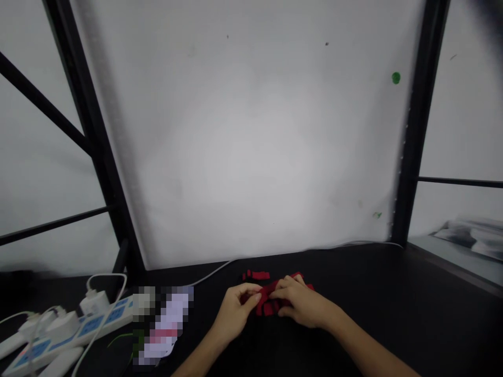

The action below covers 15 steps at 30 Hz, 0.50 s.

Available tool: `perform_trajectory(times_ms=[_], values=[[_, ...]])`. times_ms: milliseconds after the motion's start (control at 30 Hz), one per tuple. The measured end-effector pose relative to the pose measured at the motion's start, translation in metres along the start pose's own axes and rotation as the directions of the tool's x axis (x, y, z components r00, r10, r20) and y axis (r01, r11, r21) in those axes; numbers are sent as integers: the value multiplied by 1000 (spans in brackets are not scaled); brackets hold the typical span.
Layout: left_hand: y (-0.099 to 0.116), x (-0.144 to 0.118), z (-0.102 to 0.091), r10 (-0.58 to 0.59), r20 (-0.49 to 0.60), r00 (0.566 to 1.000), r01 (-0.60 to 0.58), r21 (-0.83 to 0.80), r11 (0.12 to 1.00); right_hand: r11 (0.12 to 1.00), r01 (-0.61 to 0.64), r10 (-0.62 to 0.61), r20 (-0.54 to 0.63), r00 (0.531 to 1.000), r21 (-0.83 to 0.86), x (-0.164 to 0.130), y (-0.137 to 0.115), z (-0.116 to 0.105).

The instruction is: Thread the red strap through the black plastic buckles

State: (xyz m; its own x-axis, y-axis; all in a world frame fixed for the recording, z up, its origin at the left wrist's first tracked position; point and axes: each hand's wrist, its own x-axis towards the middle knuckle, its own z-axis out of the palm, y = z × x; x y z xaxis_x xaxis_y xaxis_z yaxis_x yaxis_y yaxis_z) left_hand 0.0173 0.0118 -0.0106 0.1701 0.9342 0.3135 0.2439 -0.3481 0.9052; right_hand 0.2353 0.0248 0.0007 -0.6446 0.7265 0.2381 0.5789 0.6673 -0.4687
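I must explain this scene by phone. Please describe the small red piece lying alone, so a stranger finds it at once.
Start at the big white board standing behind the black table. Just below its lower edge, both hands work in a cluster of red pieces. The lone red piece lies flat behind the left hand, nearer the board, untouched and apart from that cluster.

Both hands meet over a small cluster of red pieces (271,301) on the dark surface (393,303) — the left hand (236,311) curled at its near edge, the right hand (301,303) laid across its top. One red strip (257,275) lies just behind the cluster, apart from it. A white power strip (74,330) with plugged-in chargers sits far left — a white cable (220,269) trails along the back wall.
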Motion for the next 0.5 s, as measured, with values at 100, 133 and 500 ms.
perform_trajectory(times_ms=[100, 133, 500], values=[[3, -1, -2, 21, 17, 1000, -22, 93, 995, 982, 16, -4, -63, 998, 189, 2, 1, -5], [4, -2, -3, 29, 27, 999, -32, 122, 992, 956, 10, 13, -77, 997, 293, 2, 1, -7], [13, -10, -1, 39, 79, 996, -21, -226, 974, 661, 24, 50, -76, 996, 750, 2, -9, -5]])
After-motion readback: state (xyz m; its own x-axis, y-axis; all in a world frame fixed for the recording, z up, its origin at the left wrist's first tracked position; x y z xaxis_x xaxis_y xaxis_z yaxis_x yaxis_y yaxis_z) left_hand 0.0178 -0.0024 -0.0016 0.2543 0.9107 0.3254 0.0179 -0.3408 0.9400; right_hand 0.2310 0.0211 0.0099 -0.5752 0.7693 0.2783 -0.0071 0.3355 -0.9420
